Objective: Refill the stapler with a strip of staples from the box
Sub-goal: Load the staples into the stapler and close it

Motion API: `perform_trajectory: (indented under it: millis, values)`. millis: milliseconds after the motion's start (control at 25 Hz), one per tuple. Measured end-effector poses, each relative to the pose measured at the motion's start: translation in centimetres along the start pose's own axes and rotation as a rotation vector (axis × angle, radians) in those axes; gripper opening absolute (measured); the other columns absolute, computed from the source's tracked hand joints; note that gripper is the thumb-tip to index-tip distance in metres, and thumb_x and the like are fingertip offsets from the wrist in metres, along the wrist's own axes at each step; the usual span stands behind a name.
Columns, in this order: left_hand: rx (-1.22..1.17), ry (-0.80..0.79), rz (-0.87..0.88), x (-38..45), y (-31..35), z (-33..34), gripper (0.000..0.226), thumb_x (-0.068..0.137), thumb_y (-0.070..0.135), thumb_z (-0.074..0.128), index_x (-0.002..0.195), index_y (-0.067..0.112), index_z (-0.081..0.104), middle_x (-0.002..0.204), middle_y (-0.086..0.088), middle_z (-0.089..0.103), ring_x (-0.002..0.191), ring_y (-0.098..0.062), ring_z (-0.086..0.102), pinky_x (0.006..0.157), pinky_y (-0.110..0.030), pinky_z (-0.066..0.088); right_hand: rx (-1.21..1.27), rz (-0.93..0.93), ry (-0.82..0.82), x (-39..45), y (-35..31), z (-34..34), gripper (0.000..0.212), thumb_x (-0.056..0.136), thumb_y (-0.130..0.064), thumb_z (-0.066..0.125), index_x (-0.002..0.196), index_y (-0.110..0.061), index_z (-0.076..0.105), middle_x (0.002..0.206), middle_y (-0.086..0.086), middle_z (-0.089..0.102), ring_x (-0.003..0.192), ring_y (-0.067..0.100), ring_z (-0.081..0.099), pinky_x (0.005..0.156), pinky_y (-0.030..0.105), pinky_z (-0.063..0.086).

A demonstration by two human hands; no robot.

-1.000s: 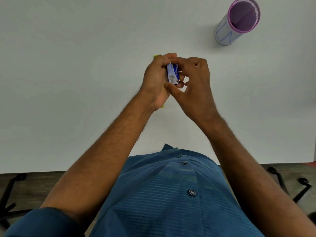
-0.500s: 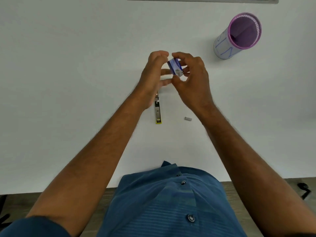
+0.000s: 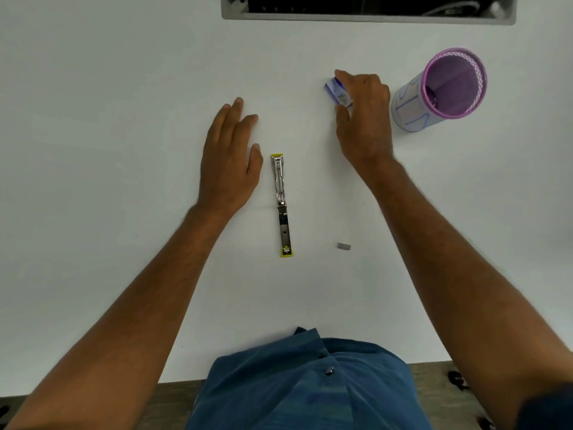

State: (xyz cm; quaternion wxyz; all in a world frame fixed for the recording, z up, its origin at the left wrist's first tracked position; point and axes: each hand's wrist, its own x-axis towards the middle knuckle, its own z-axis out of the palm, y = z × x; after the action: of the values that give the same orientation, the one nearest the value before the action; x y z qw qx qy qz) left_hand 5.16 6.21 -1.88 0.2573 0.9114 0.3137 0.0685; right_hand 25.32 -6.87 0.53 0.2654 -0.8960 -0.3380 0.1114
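The stapler (image 3: 282, 205) lies unfolded flat on the white table, yellow at both ends, its metal staple channel facing up. A short grey strip of staples (image 3: 343, 245) lies loose to its right. The small blue and white staple box (image 3: 337, 94) is at the table's far right, with my right hand (image 3: 362, 119) holding it between fingers and thumb at table level. My left hand (image 3: 231, 156) rests flat just left of the stapler, fingers apart and holding nothing.
A purple mesh pen cup (image 3: 440, 88) stands right of my right hand. A grey cable slot (image 3: 369, 9) runs along the table's far edge. The table's near edge is at my shirt.
My hands have separated. The right hand carried the staple box right and down toward the table. The left hand let go and dropped flat beside the stapler.
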Motion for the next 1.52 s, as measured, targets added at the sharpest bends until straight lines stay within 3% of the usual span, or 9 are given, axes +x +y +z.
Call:
perform_trajectory:
  millis: [120,320,440,760,920,1040,1240,1400,1520]
  values:
    - [0.075,0.049,0.009,0.0,0.0,0.7,0.045,0.099,0.022,0.045,0.143,0.013,0.049,0.164,-0.008,0.032,0.152,-0.029,0.027,0.124,-0.037,0.025,0.034,0.027,0.027,0.3,0.3,0.6,0.058,0.094,-0.004,0.057,0.149,-0.013,0.044,0.138,0.009,0.052,0.126,0.027,0.047,0.103,0.017,0.034]
    - [0.075,0.064,0.016,0.0,-0.2,1.0,0.045,0.099,0.023,0.046,0.143,0.014,0.049,0.164,-0.008,0.033,0.152,-0.029,0.028,0.124,-0.038,0.026,0.176,0.083,0.107,-4.1,1.1,1.1,0.061,0.092,-0.008,0.061,0.15,-0.004,0.039,0.148,0.015,0.041,0.138,0.03,0.042,0.112,0.046,0.042]
    - [0.055,0.049,0.019,-0.5,0.1,0.8,0.046,0.098,0.022,0.045,0.144,0.012,0.05,0.164,-0.009,0.033,0.152,-0.03,0.027,0.124,-0.041,0.025,0.092,0.043,0.069,-8.7,1.7,1.0,0.045,0.094,-0.009,0.057,0.139,-0.005,0.052,0.142,0.014,0.047,0.134,0.028,0.043,0.118,0.034,0.034]
    - [-0.207,0.101,-0.067,-6.8,1.4,0.8,0.042,0.097,0.007,0.045,0.139,0.002,0.051,0.156,-0.009,0.044,0.15,-0.028,0.032,0.125,-0.046,0.022,0.003,0.034,-0.068,-19.8,3.0,-1.1,0.029,0.102,-0.014,0.052,0.129,-0.014,0.062,0.134,0.003,0.055,0.126,0.021,0.045,0.105,0.002,0.021]
    - [-0.346,0.109,-0.1,-10.1,2.3,1.2,0.034,0.094,0.006,0.053,0.127,0.005,0.059,0.151,-0.007,0.051,0.148,-0.027,0.036,0.124,-0.044,0.025,-0.003,0.052,-0.073,-23.5,2.9,-1.3,0.031,0.098,-0.025,0.061,0.128,-0.02,0.061,0.128,-0.003,0.054,0.121,0.014,0.044,0.097,0.004,0.027]
    - [-0.35,0.093,-0.094,-11.5,3.1,1.7,0.032,0.092,0.011,0.062,0.124,0.008,0.063,0.147,-0.006,0.055,0.145,-0.028,0.04,0.122,-0.038,0.028,-0.03,0.053,-0.072,-24.7,3.0,-1.1,0.032,0.094,-0.018,0.065,0.125,-0.022,0.062,0.122,-0.004,0.055,0.115,0.014,0.045,0.09,0.009,0.03]
    - [-0.238,0.124,-0.069,-10.9,3.2,1.9,0.039,0.089,0.029,0.069,0.125,0.014,0.065,0.143,-0.002,0.059,0.137,-0.028,0.047,0.116,-0.04,0.034,-0.049,0.041,-0.048,-24.4,2.7,-1.2,0.011,0.098,-0.015,0.062,0.108,-0.017,0.067,0.107,0.0,0.061,0.101,0.016,0.052,0.083,0.017,0.037]
    - [-0.061,0.059,-0.016,-10.5,2.6,2.5,0.056,0.092,0.045,0.061,0.14,0.018,0.052,0.156,-0.001,0.045,0.144,-0.027,0.037,0.118,-0.039,0.028,0.082,0.084,-0.082,-23.5,1.9,-1.4,0.013,0.097,-0.014,0.06,0.109,-0.018,0.063,0.106,-0.002,0.062,0.096,0.015,0.056,0.082,0.025,0.048]
    - [0.038,0.052,0.037,-10.7,2.5,3.0,0.059,0.095,0.049,0.053,0.145,0.019,0.046,0.161,-0.003,0.039,0.148,-0.028,0.032,0.121,-0.041,0.026,0.274,0.176,-0.061,-21.7,0.3,-1.4,0.016,0.096,-0.013,0.06,0.11,-0.02,0.063,0.095,-0.001,0.064,0.083,0.013,0.059,0.074,0.021,0.05]
